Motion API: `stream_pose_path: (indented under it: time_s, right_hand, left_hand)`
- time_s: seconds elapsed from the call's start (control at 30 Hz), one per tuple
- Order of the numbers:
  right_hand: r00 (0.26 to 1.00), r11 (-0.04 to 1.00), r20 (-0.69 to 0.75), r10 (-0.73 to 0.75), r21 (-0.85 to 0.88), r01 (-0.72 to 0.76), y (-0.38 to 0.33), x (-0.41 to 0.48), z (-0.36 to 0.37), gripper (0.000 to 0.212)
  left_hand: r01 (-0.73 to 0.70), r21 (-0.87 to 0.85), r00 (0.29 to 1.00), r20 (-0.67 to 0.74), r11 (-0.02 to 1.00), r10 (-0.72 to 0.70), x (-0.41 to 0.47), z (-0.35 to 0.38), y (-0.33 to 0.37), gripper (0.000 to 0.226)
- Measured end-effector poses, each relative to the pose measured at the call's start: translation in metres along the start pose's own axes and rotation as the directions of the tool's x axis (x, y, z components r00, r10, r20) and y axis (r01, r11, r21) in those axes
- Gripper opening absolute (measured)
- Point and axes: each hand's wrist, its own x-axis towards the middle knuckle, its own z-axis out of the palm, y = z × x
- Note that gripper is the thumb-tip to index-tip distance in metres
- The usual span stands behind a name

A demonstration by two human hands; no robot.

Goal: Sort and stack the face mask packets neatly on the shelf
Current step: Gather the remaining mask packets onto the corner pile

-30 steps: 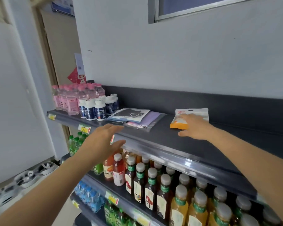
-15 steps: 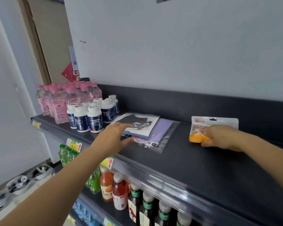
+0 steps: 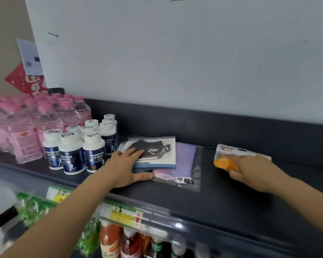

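Along the left end of the dark shelf (image 3: pixel 222 205) stand pink-capped bottles (image 3: pixel 26 127), and just right of them a cluster of dark bottles with white caps (image 3: pixel 73 153). Beside those bottles the left hand (image 3: pixel 126 168) reaches in, its fingers (image 3: pixel 136 152) straight and flat on top of the black mask packet (image 3: pixel 155 151), the thumb stretched along the front edge of the pile and touching it. That packet lies on other flat packets, lowest among them a clear bag with purple masks (image 3: pixel 185 161), which sticks out to the right and front. Well apart to the right, near the shelf's back wall, lies the orange packet (image 3: pixel 224 159), its white header turned to the back. The right hand (image 3: pixel 254 170) holds it: the fingers lie over its right part and the thumb presses its near edge, though blur hides how far they curl. Below the front rail hang yellow price tags (image 3: pixel 123 216), with drink bottles (image 3: pixel 110 243) on the shelf underneath.
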Motion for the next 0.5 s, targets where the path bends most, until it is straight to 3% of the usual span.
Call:
stream_pose_path:
  time_s: [0.1,0.2,0.33,0.43,0.5]
  right_hand:
    - [0.997,0.996,-0.02,0.074,-0.045,-0.075,-0.014,-0.005,0.0,0.051]
    - [0.992,0.991,-0.043,0.119,-0.061,-0.121,-0.029,-0.012,-0.005,0.045]
    - [0.986,0.985,-0.036,0.164,-0.048,-0.166,-0.047,-0.032,-0.008,0.039]
    - [0.983,0.985,-0.059,0.172,0.014,-0.172,-0.063,-0.049,-0.008,0.039]
    - [0.977,0.975,-0.098,0.187,0.144,-0.172,-0.075,-0.06,-0.01,0.039]
  left_hand:
    - [-0.041,0.042,0.992,-0.119,0.998,0.046,0.001,0.01,-0.005,0.124]
    - [-0.082,0.099,0.974,-0.205,0.992,0.101,0.008,0.017,-0.008,0.094]
    - [-0.104,0.173,0.958,-0.249,0.979,0.146,0.012,0.021,-0.006,0.07]
    - [-0.113,0.06,0.913,-0.388,0.992,0.127,0.007,0.014,-0.004,0.047]
    - [-0.103,-0.02,0.883,-0.463,0.995,0.082,0.002,0.01,-0.004,0.039]
